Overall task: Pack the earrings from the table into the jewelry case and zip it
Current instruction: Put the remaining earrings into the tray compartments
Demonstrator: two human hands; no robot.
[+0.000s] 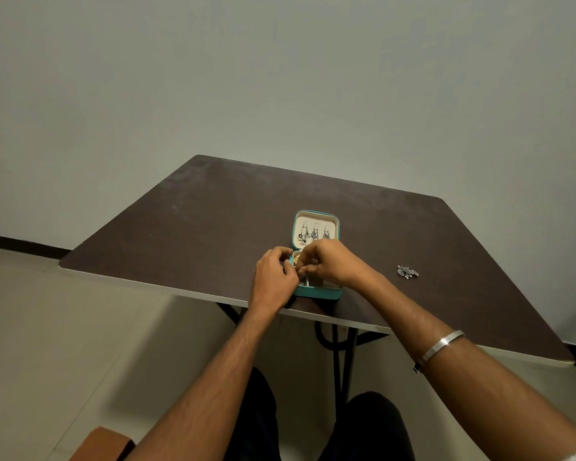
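Over the open jewelry case [316, 224], both hands are pinching something small: left hand [273, 277], right hand [333, 261]; loose earrings [407, 271] are lying at three o'clock.

A jewelry case [316, 227] lies open on the table [187, 221], close to the near edge. Its raised lid stands at the far side, with several earrings [314, 235] hanging in a row inside it. The left hand [273, 277] and right hand [331, 262] meet over the tray of the case, the left at its left edge, fingertips close together. A loose cluster of earrings [407, 271] lies on the table, well apart to the right of the case. A bracelet [441, 346] circles the right forearm.
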